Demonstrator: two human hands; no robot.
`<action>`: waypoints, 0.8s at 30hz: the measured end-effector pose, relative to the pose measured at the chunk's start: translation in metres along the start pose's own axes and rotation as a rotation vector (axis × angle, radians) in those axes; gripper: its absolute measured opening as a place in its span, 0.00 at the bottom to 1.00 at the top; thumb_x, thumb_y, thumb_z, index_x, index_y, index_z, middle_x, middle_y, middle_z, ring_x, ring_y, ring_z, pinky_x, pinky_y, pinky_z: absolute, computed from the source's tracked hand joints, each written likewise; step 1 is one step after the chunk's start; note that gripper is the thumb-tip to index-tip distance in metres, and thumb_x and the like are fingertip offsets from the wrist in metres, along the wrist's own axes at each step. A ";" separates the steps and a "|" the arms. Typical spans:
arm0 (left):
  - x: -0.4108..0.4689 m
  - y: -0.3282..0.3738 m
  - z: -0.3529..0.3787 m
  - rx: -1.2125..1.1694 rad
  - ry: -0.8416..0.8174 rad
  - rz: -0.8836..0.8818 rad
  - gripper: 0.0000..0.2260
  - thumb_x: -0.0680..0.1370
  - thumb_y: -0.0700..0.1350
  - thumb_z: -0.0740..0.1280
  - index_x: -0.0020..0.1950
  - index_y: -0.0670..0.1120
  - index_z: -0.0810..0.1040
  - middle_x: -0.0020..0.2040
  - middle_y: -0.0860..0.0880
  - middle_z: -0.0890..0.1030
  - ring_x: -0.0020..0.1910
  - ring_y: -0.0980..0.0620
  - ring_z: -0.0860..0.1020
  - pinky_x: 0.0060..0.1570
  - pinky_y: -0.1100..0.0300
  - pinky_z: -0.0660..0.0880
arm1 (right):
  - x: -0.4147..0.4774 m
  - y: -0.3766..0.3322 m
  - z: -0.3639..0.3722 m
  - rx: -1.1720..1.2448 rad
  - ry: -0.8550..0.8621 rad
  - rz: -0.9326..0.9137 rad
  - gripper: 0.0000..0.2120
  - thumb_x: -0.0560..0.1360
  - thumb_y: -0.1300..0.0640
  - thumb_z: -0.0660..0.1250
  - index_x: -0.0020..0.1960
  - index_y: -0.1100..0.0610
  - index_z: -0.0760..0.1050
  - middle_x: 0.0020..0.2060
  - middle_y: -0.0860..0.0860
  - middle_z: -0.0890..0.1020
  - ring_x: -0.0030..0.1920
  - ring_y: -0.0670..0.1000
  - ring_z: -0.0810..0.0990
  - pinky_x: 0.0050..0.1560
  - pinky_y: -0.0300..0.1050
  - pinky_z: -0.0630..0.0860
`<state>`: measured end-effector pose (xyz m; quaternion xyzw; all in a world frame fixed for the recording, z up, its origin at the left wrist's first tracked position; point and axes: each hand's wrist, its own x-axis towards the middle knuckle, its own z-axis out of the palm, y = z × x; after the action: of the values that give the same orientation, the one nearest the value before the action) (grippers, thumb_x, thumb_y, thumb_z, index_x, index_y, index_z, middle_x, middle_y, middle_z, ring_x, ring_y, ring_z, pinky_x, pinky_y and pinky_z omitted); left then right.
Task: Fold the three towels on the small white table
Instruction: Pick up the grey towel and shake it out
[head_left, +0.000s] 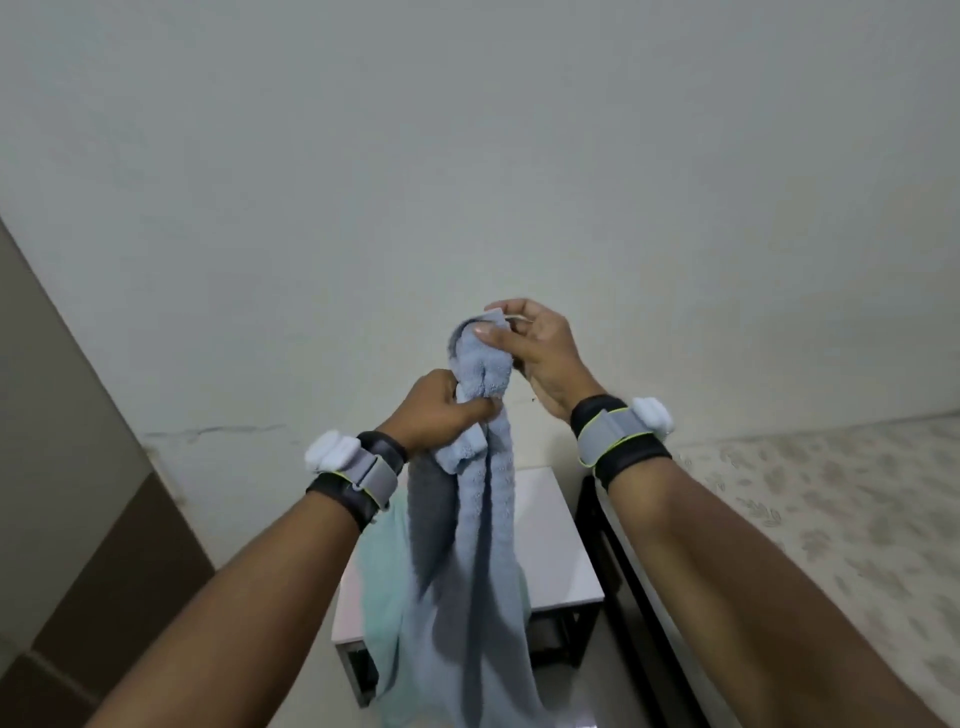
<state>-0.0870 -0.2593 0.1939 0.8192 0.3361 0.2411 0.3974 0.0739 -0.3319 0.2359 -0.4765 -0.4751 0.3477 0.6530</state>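
A light blue towel hangs bunched in the air above the small white table. My right hand pinches its top end by a white tag. Lower down, my left hand is closed around the gathered cloth. A darker grey towel hangs along the blue one's left side; who holds it is hidden. A mint green towel lies on the table's left part and drapes over its front edge.
A bed with a leaf-patterned cover and a dark frame stands close to the table's right side. A pale wall is straight ahead. A brown panel is at the left.
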 end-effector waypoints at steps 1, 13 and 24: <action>0.000 0.001 0.002 -0.017 -0.007 -0.012 0.20 0.72 0.53 0.73 0.33 0.46 0.64 0.28 0.51 0.65 0.28 0.53 0.64 0.31 0.56 0.61 | -0.007 0.020 -0.007 -0.001 -0.011 0.055 0.16 0.75 0.62 0.77 0.61 0.61 0.79 0.53 0.57 0.86 0.53 0.55 0.86 0.53 0.50 0.83; 0.022 0.151 -0.074 -0.596 -0.043 0.177 0.10 0.76 0.46 0.74 0.50 0.40 0.81 0.46 0.40 0.83 0.44 0.43 0.82 0.48 0.50 0.80 | -0.111 0.184 -0.055 -0.560 -0.358 0.621 0.35 0.56 0.57 0.77 0.65 0.55 0.80 0.59 0.51 0.85 0.61 0.53 0.83 0.65 0.55 0.80; 0.039 -0.039 0.018 -0.500 0.067 -0.456 0.39 0.77 0.76 0.50 0.60 0.44 0.80 0.45 0.44 0.81 0.40 0.46 0.80 0.41 0.56 0.77 | -0.083 0.135 -0.021 -0.107 -0.075 0.346 0.16 0.82 0.69 0.66 0.60 0.50 0.78 0.55 0.46 0.84 0.61 0.51 0.82 0.58 0.39 0.80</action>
<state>-0.0635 -0.2216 0.1571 0.5918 0.4537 0.2478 0.6185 0.0683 -0.3726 0.0807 -0.5720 -0.4278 0.4464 0.5390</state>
